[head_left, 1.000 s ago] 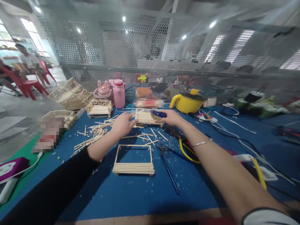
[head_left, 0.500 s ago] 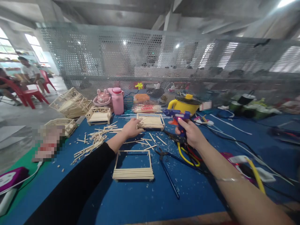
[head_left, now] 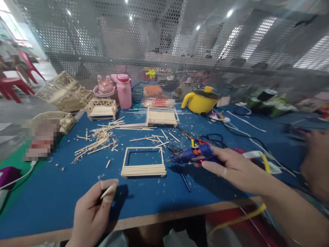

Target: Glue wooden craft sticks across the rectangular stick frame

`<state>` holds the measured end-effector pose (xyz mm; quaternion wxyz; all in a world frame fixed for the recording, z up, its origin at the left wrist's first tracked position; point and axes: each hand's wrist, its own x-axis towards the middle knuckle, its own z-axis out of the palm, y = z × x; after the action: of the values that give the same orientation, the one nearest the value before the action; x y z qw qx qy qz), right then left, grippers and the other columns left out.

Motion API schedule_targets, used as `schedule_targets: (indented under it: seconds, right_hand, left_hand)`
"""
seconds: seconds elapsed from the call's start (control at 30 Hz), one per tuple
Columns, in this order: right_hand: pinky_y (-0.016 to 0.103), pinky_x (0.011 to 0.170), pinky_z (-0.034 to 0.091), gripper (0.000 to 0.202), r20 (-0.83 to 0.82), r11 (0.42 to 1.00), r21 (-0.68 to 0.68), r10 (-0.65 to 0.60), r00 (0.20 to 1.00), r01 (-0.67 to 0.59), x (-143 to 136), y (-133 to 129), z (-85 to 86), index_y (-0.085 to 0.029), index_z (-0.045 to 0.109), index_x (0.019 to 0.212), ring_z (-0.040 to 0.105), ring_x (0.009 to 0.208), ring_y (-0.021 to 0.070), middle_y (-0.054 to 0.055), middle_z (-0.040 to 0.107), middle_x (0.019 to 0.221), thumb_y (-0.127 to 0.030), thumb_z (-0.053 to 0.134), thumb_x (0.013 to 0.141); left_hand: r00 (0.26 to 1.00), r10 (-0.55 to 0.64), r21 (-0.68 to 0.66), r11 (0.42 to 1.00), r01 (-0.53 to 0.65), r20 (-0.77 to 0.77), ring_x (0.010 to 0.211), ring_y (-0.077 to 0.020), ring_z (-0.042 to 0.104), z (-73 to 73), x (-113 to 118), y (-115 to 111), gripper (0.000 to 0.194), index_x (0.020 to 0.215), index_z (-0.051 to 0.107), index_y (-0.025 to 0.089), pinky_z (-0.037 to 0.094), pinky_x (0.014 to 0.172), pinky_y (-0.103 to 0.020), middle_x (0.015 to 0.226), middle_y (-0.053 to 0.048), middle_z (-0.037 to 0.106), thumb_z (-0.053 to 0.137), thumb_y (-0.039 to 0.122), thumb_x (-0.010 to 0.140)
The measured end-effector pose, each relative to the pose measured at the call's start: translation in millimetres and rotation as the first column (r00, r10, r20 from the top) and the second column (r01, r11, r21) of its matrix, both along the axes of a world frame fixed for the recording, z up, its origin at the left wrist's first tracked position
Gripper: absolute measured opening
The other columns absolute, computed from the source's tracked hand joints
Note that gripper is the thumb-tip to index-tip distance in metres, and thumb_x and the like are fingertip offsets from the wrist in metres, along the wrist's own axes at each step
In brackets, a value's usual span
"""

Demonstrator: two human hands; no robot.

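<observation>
Near the table's front edge, my left hand is closed in a pinch around a short pale wooden stick, seen nearly end-on. My right hand grips a blue hot glue gun, its nozzle pointing left. Just left of the nozzle, between my hands, lies a small rectangular stick frame with several sticks laid side by side along its near part. Blue-handled pliers lie partly hidden under the glue gun. Behind the frame stands a small stick-built bed-like piece.
Loose sticks are scattered left of centre. Further back are another stick piece, a pink jug and a yellow pot. Cables run along the right. Another person's blurred hand shows at the right edge.
My left hand has drawn back from the far stick piece to the near left, with a stick in its fingers. My right hand has brought the glue gun nearer, beside the frame. The view has tilted down.
</observation>
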<state>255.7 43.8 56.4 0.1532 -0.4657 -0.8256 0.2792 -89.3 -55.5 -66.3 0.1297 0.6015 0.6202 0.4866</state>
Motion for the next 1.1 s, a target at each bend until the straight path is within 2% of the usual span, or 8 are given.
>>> schedule_targets:
  seconds: [0.07,0.17,0.3,0.47,0.7,0.87,1.03,1.1]
  right_hand:
    - [0.038,0.077,0.052,0.036,0.011,1.0,0.003,0.005,1.0,-0.005,-3,-1,-0.5,-0.028,0.064,0.118,0.066,0.088,0.0262,0.005,0.072,0.1,-0.045,0.052,0.089]
    - [0.038,0.076,0.052,0.035,0.044,0.999,0.023,-0.034,0.998,0.033,-6,1,-1.9,-0.027,0.065,0.114,0.066,0.084,0.0256,0.005,0.072,0.091,-0.046,0.05,0.089]
    - [0.035,0.073,0.051,0.031,0.093,0.999,0.026,-0.046,0.995,0.043,-13,4,-3.7,-0.025,0.068,0.097,0.066,0.076,0.0227,0.003,0.072,0.082,-0.047,0.049,0.089]
    - [0.033,0.068,0.051,0.031,0.104,0.998,0.037,-0.05,0.993,0.046,-20,7,-4.5,-0.024,0.066,0.082,0.063,0.069,0.0206,0.002,0.069,0.075,-0.048,0.048,0.088]
    - [0.035,0.068,0.051,0.03,0.112,0.999,0.026,-0.038,0.993,0.035,-20,12,-5.2,-0.026,0.067,0.078,0.063,0.069,0.0213,0.002,0.068,0.07,-0.048,0.049,0.087]
    - [0.034,0.068,0.05,0.026,0.124,0.999,0.026,-0.025,0.992,0.022,-17,13,-7.5,-0.026,0.066,0.085,0.064,0.07,0.0209,0.002,0.069,0.075,-0.046,0.05,0.088]
    - [0.033,0.07,0.05,0.032,0.135,1.0,0.012,-0.001,0.991,-0.001,-18,14,-6.6,-0.028,0.064,0.112,0.066,0.079,0.0221,0.003,0.072,0.091,-0.045,0.05,0.09]
    - [0.034,0.07,0.05,0.034,0.15,1.0,0.022,-0.004,0.989,0.001,-18,14,-5.6,-0.029,0.062,0.116,0.065,0.078,0.0225,0.003,0.072,0.09,-0.045,0.049,0.09]
  left_hand:
    - [1.0,0.007,-0.015,1.0,-0.007,0.006,0.072,-0.0173,0.069,-5.9,2,0,0.024,0.085,0.07,0.02,0.053,0.063,-0.022,0.08,-0.002,0.074,0.055,0.039,0.087]
    - [1.0,-0.018,-0.047,0.999,0.017,-0.019,0.072,-0.0171,0.069,-3.1,3,6,0.025,0.092,0.069,0.021,0.053,0.062,-0.022,0.083,-0.002,0.075,0.055,0.04,0.087]
    - [0.993,-0.093,-0.068,0.994,0.089,-0.066,0.078,-0.0172,0.069,0.4,2,8,0.024,0.099,0.068,0.022,0.053,0.063,-0.022,0.089,-0.002,0.074,0.053,0.038,0.089]
    - [0.982,-0.174,-0.094,0.982,0.166,-0.078,0.069,-0.0149,0.068,0.8,2,10,0.022,0.099,0.068,0.024,0.053,0.061,-0.02,0.082,0.0,0.073,0.054,0.036,0.088]
    - [0.99,-0.132,-0.138,0.982,0.125,-0.047,0.084,-0.0198,0.071,-2.3,2,12,0.03,0.109,0.065,0.023,0.057,0.067,-0.024,0.096,-0.005,0.075,0.056,0.04,0.086]
    - [0.987,-0.134,-0.119,0.985,0.122,-0.093,0.082,-0.0175,0.071,-2.1,2,12,0.03,0.112,0.065,0.025,0.054,0.064,-0.021,0.095,-0.002,0.074,0.056,0.039,0.087]
    - [0.991,-0.127,-0.125,0.985,0.12,-0.051,0.062,-0.0121,0.063,3.9,5,11,0.018,0.09,0.064,0.023,0.049,0.057,-0.017,0.071,0.003,0.068,0.053,0.037,0.088]
    - [0.991,-0.126,-0.127,0.985,0.12,-0.038,0.059,-0.0112,0.06,5.6,6,11,0.017,0.086,0.063,0.023,0.047,0.056,-0.017,0.068,0.004,0.065,0.053,0.037,0.088]
